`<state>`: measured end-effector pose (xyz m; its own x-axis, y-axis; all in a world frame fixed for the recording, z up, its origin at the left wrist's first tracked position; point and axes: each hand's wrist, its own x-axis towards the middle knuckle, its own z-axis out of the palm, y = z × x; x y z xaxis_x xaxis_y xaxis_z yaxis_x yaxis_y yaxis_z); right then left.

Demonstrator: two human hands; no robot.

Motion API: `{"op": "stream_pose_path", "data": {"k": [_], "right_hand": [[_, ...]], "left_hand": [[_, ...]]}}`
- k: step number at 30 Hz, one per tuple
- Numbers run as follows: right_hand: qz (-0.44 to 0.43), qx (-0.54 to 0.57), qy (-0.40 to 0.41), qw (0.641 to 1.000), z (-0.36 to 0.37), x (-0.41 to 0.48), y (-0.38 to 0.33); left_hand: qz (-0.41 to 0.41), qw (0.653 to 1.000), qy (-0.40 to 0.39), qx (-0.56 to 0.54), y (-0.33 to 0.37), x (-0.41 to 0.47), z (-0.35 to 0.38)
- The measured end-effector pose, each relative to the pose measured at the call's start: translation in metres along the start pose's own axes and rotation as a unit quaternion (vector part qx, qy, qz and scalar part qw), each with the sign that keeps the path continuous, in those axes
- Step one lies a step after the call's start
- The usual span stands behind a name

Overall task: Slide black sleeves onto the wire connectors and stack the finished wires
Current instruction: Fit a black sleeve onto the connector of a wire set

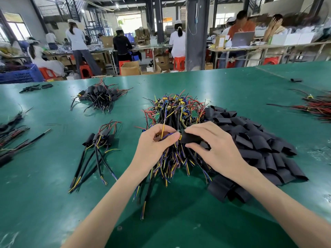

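My left hand (155,143) pinches a wire connector (165,136) with yellow and purple leads, just above the near end of a big heap of unsleeved wires (176,113). My right hand (213,145) grips a flat black sleeve (190,138), whose open end meets the connector. A wide pile of loose black sleeves (258,145) lies right of the heap, partly under my right forearm. A small stack of sleeved wires (100,140) rests on the table to the left of my left hand.
The green table (53,194) carries another stack of sleeved wires (103,97) at the back left. More wire bundles lie at the left edge (10,138) and the far right (317,106). Beyond the table, people work at benches.
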<state>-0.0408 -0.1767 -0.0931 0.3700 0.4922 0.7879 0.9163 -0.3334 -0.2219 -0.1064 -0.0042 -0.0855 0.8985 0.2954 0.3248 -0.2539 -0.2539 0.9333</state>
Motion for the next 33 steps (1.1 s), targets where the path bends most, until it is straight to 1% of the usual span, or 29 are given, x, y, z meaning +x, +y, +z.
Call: {"op": "stream_pose_path", "data": {"k": [7, 9, 12, 14, 17, 18, 20, 22, 24, 26, 28, 29, 30, 31, 32, 33], "right_hand": [[-0.016, 0.007, -0.002, 1.0, -0.001, 0.0, 0.0], [-0.022, 0.01, -0.001, 1.0, -0.001, 0.0, 0.0], [-0.028, 0.017, -0.009, 0.999, 0.0, -0.001, -0.001], [-0.022, 0.022, -0.014, 0.999, -0.001, 0.0, -0.002], [0.008, -0.015, -0.001, 1.0, -0.013, 0.007, 0.003], [0.036, -0.037, 0.014, 0.999, -0.019, 0.01, 0.009], [0.128, -0.091, 0.03, 0.987, -0.036, 0.014, 0.024], [0.242, -0.125, -0.015, 0.962, -0.054, 0.017, 0.042], [0.338, -0.103, -0.093, 0.931, -0.069, 0.016, 0.053], [0.372, -0.091, -0.185, 0.905, -0.079, 0.014, 0.059], [0.375, -0.123, -0.273, 0.878, -0.082, 0.012, 0.063], [0.377, -0.143, -0.301, 0.864, -0.081, 0.011, 0.064], [0.38, -0.158, -0.316, 0.855, -0.079, 0.01, 0.064], [0.381, -0.168, -0.323, 0.85, -0.077, 0.01, 0.065], [0.379, -0.173, -0.327, 0.848, -0.075, 0.009, 0.066], [0.375, -0.173, -0.331, 0.849, -0.074, 0.009, 0.066]], "left_hand": [[-0.002, 1.0, -0.002, 0.02, 0.0, 0.0, 0.001], [-0.007, 1.0, 0.0, 0.005, 0.001, 0.0, 0.0], [-0.017, 0.999, -0.027, -0.023, 0.003, 0.001, -0.003], [-0.009, 0.999, -0.027, -0.026, 0.005, 0.001, -0.005], [0.008, 0.998, 0.03, -0.056, 0.011, 0.007, -0.019], [0.009, 0.995, 0.065, -0.071, 0.013, 0.01, -0.028], [0.001, 0.982, 0.152, -0.108, 0.016, 0.019, -0.048], [-0.02, 0.96, 0.24, -0.139, 0.014, 0.027, -0.072], [-0.051, 0.939, 0.302, -0.158, 0.005, 0.033, -0.094], [-0.079, 0.924, 0.337, -0.164, -0.006, 0.035, -0.112], [-0.108, 0.915, 0.357, -0.153, -0.02, 0.035, -0.121], [-0.124, 0.918, 0.36, -0.11, -0.026, 0.034, -0.123], [-0.144, 0.92, 0.365, -0.021, -0.032, 0.034, -0.124], [-0.163, 0.908, 0.37, 0.108, -0.037, 0.032, -0.124], [-0.173, 0.882, 0.364, 0.243, -0.04, 0.031, -0.124], [-0.17, 0.856, 0.353, 0.337, -0.042, 0.029, -0.123]]}}
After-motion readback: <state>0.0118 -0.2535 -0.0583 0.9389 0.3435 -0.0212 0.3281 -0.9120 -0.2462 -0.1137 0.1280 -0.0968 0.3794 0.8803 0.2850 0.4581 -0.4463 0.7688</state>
